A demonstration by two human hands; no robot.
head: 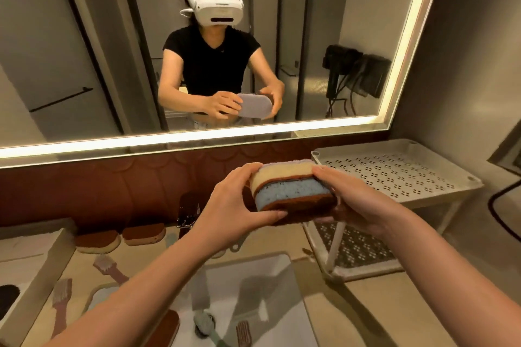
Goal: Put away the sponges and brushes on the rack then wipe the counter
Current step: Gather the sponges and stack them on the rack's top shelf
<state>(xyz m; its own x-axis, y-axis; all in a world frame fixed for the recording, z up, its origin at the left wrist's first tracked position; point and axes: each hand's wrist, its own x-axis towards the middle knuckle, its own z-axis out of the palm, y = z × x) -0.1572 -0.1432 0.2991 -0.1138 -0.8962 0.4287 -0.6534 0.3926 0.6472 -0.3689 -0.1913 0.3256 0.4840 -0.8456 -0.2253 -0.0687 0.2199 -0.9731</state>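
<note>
1. Both hands clamp one stack (290, 189) of sponges between them. The left hand (239, 205) curls round its left end, and the right hand (349, 205) cups its right end and underside.
2. Cream sponge sits on blue, with brown layers between and below. The stack's long axis runs hand to hand, dipping slightly toward the right hand. It is held in the air, touching nothing else.
3. Just right of the grip and slightly beyond it lies the rack's top shelf (394, 175), at about the stack's height. Its near-left corner is close by the right fingertips.
4. The right hand is the nearer one, so the stack likely travels rightward, end first, onto that shelf.
5. Under the right hand is the lower shelf (355, 245).
6. Below the grip is the sink (279, 270), with two brushes (244, 332) in it.
7. Left of and below the grip, well apart from it, two more sponges (97, 242) lie on the counter (352, 304). Two more brushes lie there too, so the putting-away seems barely begun.
</note>
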